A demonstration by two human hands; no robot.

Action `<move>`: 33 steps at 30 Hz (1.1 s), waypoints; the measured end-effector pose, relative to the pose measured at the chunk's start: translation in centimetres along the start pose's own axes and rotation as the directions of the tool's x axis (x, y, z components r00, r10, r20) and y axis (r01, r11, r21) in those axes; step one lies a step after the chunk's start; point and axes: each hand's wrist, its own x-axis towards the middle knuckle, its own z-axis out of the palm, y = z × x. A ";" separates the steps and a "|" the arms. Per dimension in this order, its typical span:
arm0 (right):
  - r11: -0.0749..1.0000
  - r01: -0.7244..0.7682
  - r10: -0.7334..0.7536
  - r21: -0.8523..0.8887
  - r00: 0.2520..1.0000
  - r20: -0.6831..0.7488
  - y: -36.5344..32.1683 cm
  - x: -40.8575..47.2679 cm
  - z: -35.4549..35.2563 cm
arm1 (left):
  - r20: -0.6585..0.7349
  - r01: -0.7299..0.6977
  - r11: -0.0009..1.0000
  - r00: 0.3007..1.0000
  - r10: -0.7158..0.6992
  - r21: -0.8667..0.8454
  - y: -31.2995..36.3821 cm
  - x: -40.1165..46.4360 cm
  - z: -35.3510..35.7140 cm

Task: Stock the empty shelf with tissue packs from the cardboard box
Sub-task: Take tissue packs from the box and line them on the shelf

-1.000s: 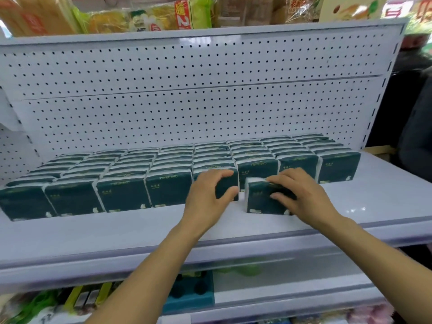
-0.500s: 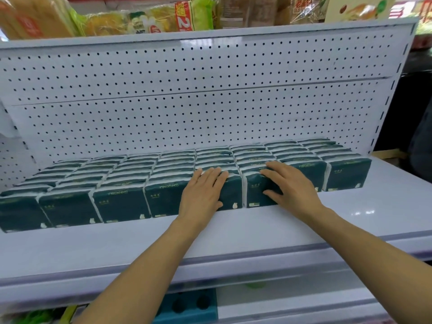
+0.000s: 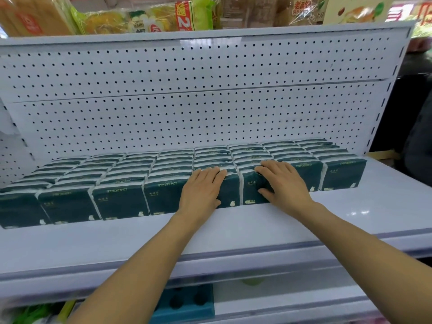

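Tissue packs (image 3: 121, 199): dark green, soft plastic-wrapped blocks with white crimped side seams, pale lettering and a small white mark near the lower front corner. They stand upright in columns, side against side, filling the back part of the shelf (image 3: 233, 235) from the left edge of the view almost to the right upright. Front faces form one nearly straight line; tops show as narrow green and white stripes running back to the rear panel.

Shelf: flat, smooth, glossy white metal, with a bare strip in front of the packs and a pale grey edge rail.

Rear panel (image 3: 187, 108): white sheet metal punched with regular rows of small round holes, split by one horizontal seam.

Left hand (image 3: 202, 189): laid flat on the front face and top edge of one front-row pack, fingers straight and close together, not gripping.

Right hand (image 3: 284, 182): laid over the top front edge of the neighbouring pack (image 3: 251, 192) to the right, fingers slightly spread and pointing left, thumb low against the front face. The palm presses rather than clasps.

Upper shelf: crinkled clear and yellow food bags (image 3: 140, 19).

Lower shelf: a teal box (image 3: 187, 302) with dark round openings, partly hidden.
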 end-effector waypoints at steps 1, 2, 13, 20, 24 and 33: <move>1.000 -0.018 0.018 -0.003 1.000 0.022 -0.3 -0.1 -0.4 | 0.013 -0.001 1.000 1.000 0.001 0.009 0.0 0.0 -0.3; 0.999 -0.044 0.044 0.001 0.998 0.038 -0.6 -0.2 -0.8 | 0.015 0.007 1.000 1.000 -0.008 0.005 0.1 0.0 -0.6; 0.979 0.048 -0.001 0.200 0.974 -0.225 -8.1 -7.6 -5.5 | -0.305 0.129 0.971 0.934 -0.187 -0.200 2.2 -11.6 -4.0; 0.924 0.190 -0.146 0.331 0.977 -0.155 -17.9 -12.6 -4.6 | -0.179 0.269 0.951 0.939 -0.294 -0.154 0.2 -24.4 -4.6; 0.883 0.257 -0.248 0.393 0.966 -0.074 -26.2 -14.0 -3.2 | -0.088 0.373 0.922 0.920 -0.382 -0.100 -3.2 -31.7 -5.0; 0.866 0.230 -0.300 0.444 0.949 0.093 -48.6 -16.7 -1.5 | 0.122 0.534 0.844 0.835 -0.536 0.051 -14.7 -50.4 -8.1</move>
